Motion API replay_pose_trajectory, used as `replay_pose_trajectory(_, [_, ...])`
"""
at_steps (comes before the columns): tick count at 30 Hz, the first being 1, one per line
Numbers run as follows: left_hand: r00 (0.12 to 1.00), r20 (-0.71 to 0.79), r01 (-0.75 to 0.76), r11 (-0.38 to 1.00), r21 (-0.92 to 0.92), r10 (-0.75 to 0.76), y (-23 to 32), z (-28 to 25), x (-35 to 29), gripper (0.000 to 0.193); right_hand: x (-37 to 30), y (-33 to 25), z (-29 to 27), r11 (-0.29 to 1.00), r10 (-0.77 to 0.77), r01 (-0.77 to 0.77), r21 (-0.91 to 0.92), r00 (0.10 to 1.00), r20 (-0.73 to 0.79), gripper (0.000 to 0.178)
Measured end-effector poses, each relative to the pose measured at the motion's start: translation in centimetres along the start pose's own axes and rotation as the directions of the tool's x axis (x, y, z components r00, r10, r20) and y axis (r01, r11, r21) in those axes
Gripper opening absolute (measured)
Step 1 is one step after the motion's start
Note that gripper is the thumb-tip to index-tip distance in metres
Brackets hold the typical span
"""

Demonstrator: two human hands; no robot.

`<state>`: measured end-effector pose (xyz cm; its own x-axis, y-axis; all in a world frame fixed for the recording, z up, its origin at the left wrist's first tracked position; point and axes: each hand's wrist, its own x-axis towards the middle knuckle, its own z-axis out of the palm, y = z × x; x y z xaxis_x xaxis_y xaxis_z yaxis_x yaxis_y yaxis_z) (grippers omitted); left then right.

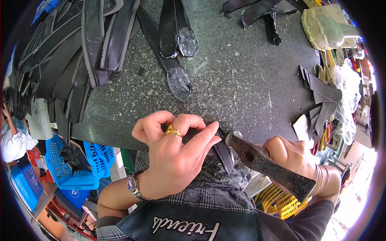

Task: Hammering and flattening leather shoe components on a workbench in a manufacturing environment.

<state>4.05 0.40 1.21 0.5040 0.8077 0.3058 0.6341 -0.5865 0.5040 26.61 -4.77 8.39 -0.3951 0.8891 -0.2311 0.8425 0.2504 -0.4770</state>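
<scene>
At the near edge of the work table (120, 104), my left hand (173, 156) pinches a black leather strap (224, 157), one end of which hangs over the edge towards my lap. Most of the strap's far part is hidden under my fingers. My right hand (291, 154) is closed round a hammer whose dark, worn metal head (273, 166) shows; its handle is out of sight behind the head and hand. The hammer's narrow end lies right beside the strap and my left fingertips; I cannot tell whether it touches.
A big heap of black straps (68, 60) covers the table's left. Several straps with whitish ends (179, 82) lie at the far middle. Black offcuts (261, 14), a crusted pale container (325, 26) and more black pieces (323, 92) line the right. Blue baskets (80, 168) stand left below.
</scene>
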Motion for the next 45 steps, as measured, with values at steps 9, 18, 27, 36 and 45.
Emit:
replay_pose_trajectory(9, [0.988,0.049,-0.147,0.989,-0.026,0.148,-0.5,0.6,-0.6,0.030,-0.5,0.6,0.6,0.998,-0.045,0.043,-0.054,0.998,-0.033,0.021])
replay_pose_trajectory(18, [0.880,0.192,-0.439,0.898,-0.024,0.435,1.3,0.7,-2.9,0.034,0.5,1.5,-1.1,0.986,0.072,-0.065,0.155,0.997,-0.036,0.015])
replay_pose_trajectory(27, [0.908,0.127,0.177,0.092,-0.980,-0.399,0.8,-0.9,-0.8,0.031,3.2,5.7,0.1,0.955,0.015,-0.191,-0.226,0.793,-0.609,0.038])
replay_pose_trajectory(36, [0.891,0.010,0.156,0.285,-0.946,-0.455,1.0,-0.4,-0.8,0.026,3.9,6.6,0.5,0.970,-0.071,-0.092,-0.225,0.778,-0.624,0.035])
replay_pose_trajectory(45, [0.918,-0.066,0.106,0.401,-0.910,-0.391,1.7,0.2,-1.1,0.019,2.1,1.0,1.5,0.384,0.297,-0.036,0.923,0.951,-0.087,0.017])
